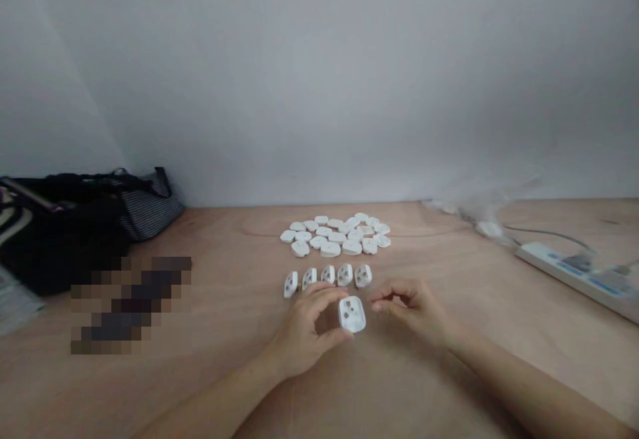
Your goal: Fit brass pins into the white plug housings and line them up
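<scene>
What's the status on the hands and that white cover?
Left hand, thumb touching white plastic socket cover. Right hand curled just beside it. Row of five covers beyond, pile of covers behind.

Right by my fingers (319, 291) is a white plug (352, 314) with dark holes. The table (239, 386) under them is light brown. Far left, a black bag (60, 239) has gray stripes (150, 209). Far right, a white strip (544, 259) has blue marks (604, 286).

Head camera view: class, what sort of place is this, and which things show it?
Probably an indoor workroom or home desk: a wooden table, a power strip, and a black bag against a plain white wall.
</scene>
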The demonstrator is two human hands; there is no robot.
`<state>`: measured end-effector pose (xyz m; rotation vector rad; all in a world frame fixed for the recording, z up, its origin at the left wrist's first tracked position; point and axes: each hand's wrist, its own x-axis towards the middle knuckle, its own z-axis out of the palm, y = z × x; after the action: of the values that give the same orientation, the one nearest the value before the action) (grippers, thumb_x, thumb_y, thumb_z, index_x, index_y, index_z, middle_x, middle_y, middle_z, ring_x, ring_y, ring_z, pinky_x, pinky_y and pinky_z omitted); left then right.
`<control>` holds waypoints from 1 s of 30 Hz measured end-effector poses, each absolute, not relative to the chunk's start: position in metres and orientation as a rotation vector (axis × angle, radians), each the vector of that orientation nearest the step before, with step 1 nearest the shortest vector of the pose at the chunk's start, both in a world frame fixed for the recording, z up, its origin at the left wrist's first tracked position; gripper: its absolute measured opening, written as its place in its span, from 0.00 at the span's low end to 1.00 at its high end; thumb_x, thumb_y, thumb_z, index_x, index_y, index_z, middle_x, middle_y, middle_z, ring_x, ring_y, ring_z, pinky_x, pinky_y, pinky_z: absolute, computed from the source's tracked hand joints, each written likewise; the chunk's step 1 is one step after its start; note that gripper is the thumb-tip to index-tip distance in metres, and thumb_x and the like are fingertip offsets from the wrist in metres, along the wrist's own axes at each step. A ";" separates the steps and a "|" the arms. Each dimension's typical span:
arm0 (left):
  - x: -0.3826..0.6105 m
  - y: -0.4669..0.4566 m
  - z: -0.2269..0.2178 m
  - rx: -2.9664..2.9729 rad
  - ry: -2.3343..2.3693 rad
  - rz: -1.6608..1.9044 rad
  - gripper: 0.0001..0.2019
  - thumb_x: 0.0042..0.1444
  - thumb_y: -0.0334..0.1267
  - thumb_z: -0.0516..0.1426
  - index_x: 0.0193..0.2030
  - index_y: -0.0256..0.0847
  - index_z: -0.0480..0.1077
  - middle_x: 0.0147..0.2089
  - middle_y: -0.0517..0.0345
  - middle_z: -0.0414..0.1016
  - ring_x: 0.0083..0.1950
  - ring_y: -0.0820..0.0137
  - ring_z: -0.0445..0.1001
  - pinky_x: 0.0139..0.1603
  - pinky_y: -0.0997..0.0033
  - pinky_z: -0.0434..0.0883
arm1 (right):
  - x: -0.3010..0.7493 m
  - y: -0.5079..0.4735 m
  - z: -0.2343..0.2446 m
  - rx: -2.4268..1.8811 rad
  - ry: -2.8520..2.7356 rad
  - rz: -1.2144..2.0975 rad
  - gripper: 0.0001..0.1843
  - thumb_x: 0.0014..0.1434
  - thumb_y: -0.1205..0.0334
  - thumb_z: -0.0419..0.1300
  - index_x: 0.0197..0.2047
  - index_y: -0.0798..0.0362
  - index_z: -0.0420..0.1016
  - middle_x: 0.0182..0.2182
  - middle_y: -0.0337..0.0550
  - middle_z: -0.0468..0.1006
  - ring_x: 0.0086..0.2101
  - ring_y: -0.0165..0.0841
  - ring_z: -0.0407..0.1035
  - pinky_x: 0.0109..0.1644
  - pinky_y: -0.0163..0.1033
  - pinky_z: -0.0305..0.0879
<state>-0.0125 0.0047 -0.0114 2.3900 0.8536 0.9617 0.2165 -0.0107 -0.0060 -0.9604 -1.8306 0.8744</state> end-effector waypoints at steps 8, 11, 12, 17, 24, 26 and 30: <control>-0.014 0.005 -0.014 2.560 0.997 0.912 0.23 0.49 0.51 0.61 0.51 0.45 0.69 0.60 0.50 0.64 0.64 0.53 0.54 0.62 0.48 0.54 | 0.199 -0.021 -0.017 -1.003 -1.729 0.733 0.08 0.53 0.58 0.62 0.30 0.53 0.77 0.28 0.42 0.81 0.29 0.33 0.74 0.35 0.35 0.70; -0.014 0.005 -0.013 2.576 1.005 0.900 0.23 0.50 0.52 0.60 0.51 0.45 0.69 0.60 0.50 0.65 0.64 0.54 0.54 0.62 0.49 0.55 | 0.198 -0.022 -0.020 -0.988 -1.806 0.607 0.06 0.54 0.59 0.61 0.30 0.52 0.77 0.28 0.41 0.81 0.29 0.32 0.74 0.34 0.35 0.70; -0.015 0.005 -0.014 2.579 1.007 0.896 0.23 0.50 0.52 0.60 0.51 0.45 0.69 0.60 0.50 0.65 0.64 0.54 0.54 0.61 0.49 0.55 | 0.198 -0.021 -0.020 -0.979 -1.820 0.559 0.06 0.54 0.59 0.61 0.30 0.52 0.77 0.28 0.41 0.80 0.29 0.32 0.74 0.34 0.35 0.70; -0.014 0.005 -0.013 2.588 1.006 0.884 0.23 0.50 0.52 0.60 0.50 0.45 0.69 0.60 0.50 0.64 0.64 0.54 0.53 0.61 0.49 0.55 | 0.198 -0.021 -0.019 -0.925 -1.851 0.390 0.06 0.56 0.60 0.60 0.30 0.51 0.76 0.28 0.42 0.80 0.30 0.32 0.73 0.36 0.36 0.69; -0.014 0.004 -0.010 2.613 1.002 0.859 0.22 0.50 0.52 0.60 0.50 0.45 0.69 0.60 0.51 0.66 0.64 0.54 0.54 0.61 0.49 0.55 | 0.194 -0.022 -0.019 -0.895 -1.870 0.285 0.08 0.58 0.61 0.58 0.30 0.51 0.76 0.24 0.40 0.79 0.25 0.31 0.71 0.37 0.39 0.66; -0.014 0.004 -0.010 2.614 1.012 0.873 0.22 0.50 0.52 0.60 0.50 0.45 0.69 0.59 0.51 0.66 0.64 0.54 0.54 0.61 0.49 0.55 | 0.191 -0.022 -0.020 -0.890 -1.858 0.256 0.07 0.57 0.62 0.58 0.30 0.51 0.76 0.23 0.39 0.79 0.24 0.30 0.70 0.37 0.39 0.65; -0.014 0.004 -0.011 2.615 1.013 0.902 0.22 0.50 0.52 0.60 0.50 0.44 0.69 0.58 0.51 0.67 0.63 0.54 0.55 0.61 0.49 0.56 | 0.190 -0.023 -0.017 -0.888 -1.888 0.233 0.04 0.57 0.63 0.60 0.36 0.50 0.76 0.30 0.41 0.80 0.30 0.32 0.72 0.40 0.41 0.64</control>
<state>-0.0136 0.0039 -0.0107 2.6153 1.0128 0.9023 0.1902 -0.0225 -0.0166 -0.8881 -1.8884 0.2333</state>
